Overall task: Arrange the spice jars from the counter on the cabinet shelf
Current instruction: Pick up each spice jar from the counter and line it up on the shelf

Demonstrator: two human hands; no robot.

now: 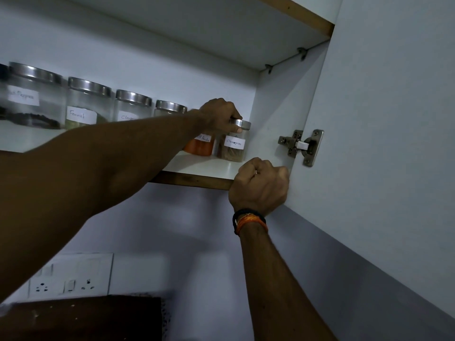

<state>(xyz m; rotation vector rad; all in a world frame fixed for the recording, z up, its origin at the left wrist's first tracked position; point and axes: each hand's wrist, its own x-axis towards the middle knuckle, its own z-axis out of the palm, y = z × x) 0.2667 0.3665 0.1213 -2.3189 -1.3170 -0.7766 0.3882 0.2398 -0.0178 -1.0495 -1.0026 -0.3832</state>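
Steel lid under the fingers: the left hand (219,114) is curling over the cap of the cinnamon jar (234,141), gripping it from above, probably to seat it squarely near the right end of the shelf (209,166). The right hand (258,185) is curling into a fist at the shelf's front right corner, seemingly gripping the edge for balance; whether it is pinching anything small I cannot tell. Just left of the cinnamon jar an orange-powder jar (199,146) is standing, then a row of labelled jars is running toward the left end, among them the fennel jar (86,104). The cabinet door (394,119) is hanging open, giving the arms room.
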